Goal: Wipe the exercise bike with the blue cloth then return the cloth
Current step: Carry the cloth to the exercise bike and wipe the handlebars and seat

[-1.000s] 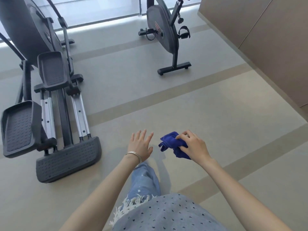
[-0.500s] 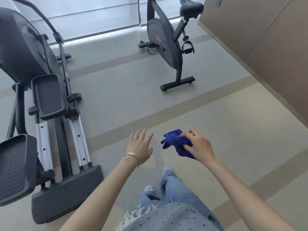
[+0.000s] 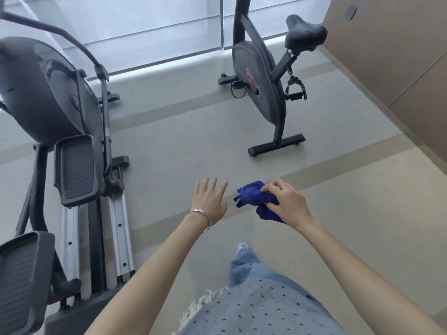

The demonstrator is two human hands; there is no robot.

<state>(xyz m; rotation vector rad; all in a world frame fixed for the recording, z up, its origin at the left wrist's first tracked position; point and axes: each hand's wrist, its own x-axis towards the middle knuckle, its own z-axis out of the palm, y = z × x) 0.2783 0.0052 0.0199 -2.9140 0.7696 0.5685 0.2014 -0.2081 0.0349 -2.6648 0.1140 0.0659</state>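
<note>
Grey floor with tan stripes stretches ahead of you to a bright window. Your right hand grips the bunched blue cloth in front of you. Your left hand hangs beside it, fingers spread, holding nothing. Well ahead stands the exercise bike; an elliptical trainer stands at your left.

A dark grey elliptical trainer is seen at the left, set on a pale grey floor that is crossed by tan stripes. Two ribbed footplates are carried on it: a far footplate and a near footplate cut by the lower left edge. Silver rails are laid beside them. The far side is closed by a light window blind. A brown panelled wall is seen at the right, with a small dark plate fixed near its top.
</note>
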